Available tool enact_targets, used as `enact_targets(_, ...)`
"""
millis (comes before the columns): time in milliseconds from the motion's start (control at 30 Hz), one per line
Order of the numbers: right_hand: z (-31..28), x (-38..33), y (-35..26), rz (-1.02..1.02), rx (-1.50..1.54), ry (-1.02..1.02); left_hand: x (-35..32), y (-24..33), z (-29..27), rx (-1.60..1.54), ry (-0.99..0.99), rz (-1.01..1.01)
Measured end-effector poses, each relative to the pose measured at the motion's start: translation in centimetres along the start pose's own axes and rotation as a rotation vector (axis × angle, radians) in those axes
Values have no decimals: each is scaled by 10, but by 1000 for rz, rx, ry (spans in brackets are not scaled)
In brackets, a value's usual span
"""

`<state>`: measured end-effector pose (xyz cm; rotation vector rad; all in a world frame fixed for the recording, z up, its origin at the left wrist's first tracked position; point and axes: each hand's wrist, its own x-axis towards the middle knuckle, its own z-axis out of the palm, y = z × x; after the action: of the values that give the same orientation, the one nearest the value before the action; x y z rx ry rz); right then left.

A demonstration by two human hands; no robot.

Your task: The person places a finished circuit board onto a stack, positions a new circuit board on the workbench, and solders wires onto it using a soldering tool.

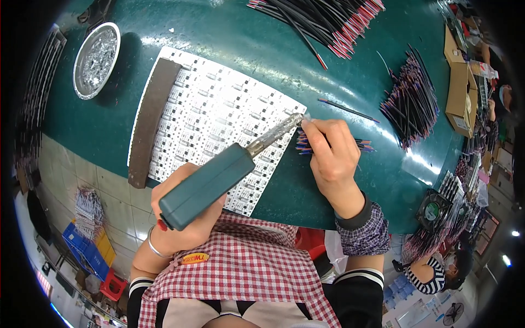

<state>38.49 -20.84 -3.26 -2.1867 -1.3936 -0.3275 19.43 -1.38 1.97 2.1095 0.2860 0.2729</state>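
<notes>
My left hand is wrapped round the green body of a soldering gun. The gun's metal barrel slants up and right to the corner of a white sheet of circuit boards covered in small parts. Beside the barrel's tip, my right hand has its thumb and forefinger pinched together at that corner. Whatever lies between those fingertips is too small to make out. Under and beside my right hand lies a small bunch of short black wires with coloured ends. A brown bar lies across the sheet's left side.
A white-rimmed bowl of silvery scraps stands at the far left of the green table. Bundles of black wires lie at the back and a wire pile at the right. One loose wire lies beyond my right hand. Cardboard boxes stand farther right.
</notes>
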Motion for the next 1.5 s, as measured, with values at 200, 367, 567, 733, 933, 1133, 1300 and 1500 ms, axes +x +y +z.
enact_targets(200, -3, 0, -5, 35, 13, 6, -12, 2, -2, -119, 18, -242)
enact_targets(367, -8, -6, -22, 23, 81, 54, -14, 3, -4, -104, -10, -269)
enact_targets(567, -3, -12, -20, 43, 101, 26, -13, 1, -9, 11, -139, -123)
enact_targets(733, -1, -12, -17, 20, 65, 24, -10, 2, -4, -43, -122, -176)
enact_targets(933, -2, -10, -18, 21, 50, 15, -9, 1, -2, -127, -48, -193)
enact_targets(1133, -1, -10, -19, 21, 37, 4, -11, -2, 0, -72, -26, -110)
enact_targets(1300, 0, -12, -19, 29, 40, 21, -22, -6, -2, 17, -13, -42)
enact_targets(1500, 4, -14, -16, 53, 104, 44, -19, -4, -1, 51, -78, -37)
